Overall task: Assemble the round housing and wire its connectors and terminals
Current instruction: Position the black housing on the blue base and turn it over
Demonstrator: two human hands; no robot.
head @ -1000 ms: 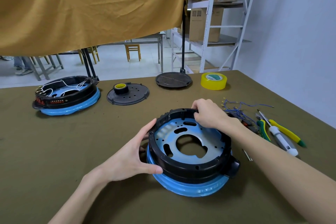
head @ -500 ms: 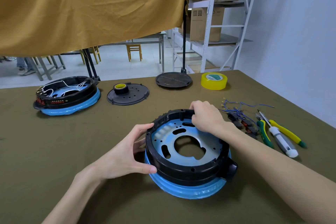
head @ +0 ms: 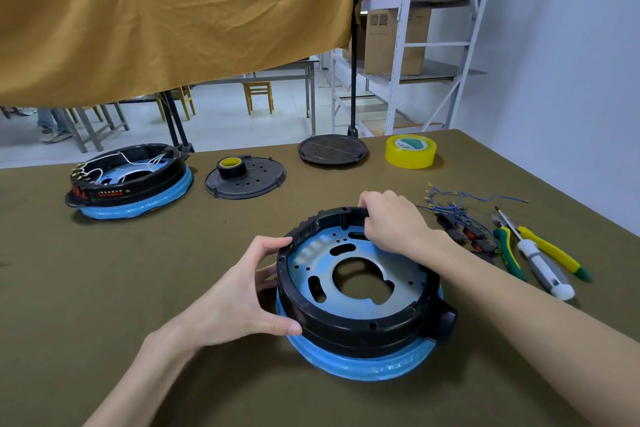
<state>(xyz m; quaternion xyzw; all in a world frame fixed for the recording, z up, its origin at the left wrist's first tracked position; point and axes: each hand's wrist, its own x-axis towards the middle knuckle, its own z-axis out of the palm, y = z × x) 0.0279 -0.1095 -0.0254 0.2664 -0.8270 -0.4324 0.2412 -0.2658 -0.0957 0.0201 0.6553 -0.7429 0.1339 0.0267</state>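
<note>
Covering the work area, an olive table (head: 104,288) carries the round housing (head: 360,329) at near centre: a black ring seated on a blue base. The left hand (head: 242,298) clasps the ring's left wall, thumb pressed to its outer side. The right hand (head: 391,222) is closed over the far rim. Blue wires (head: 450,199), pliers (head: 507,251) and a screwdriver (head: 540,263) lie to the right.

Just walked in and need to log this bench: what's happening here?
A person grips the black ring of a round housing on the table, left hand on its near-left rim, right hand on the far rim. It has no wires yet. A wired housing sits far left; loose wires and tools lie right.
</note>
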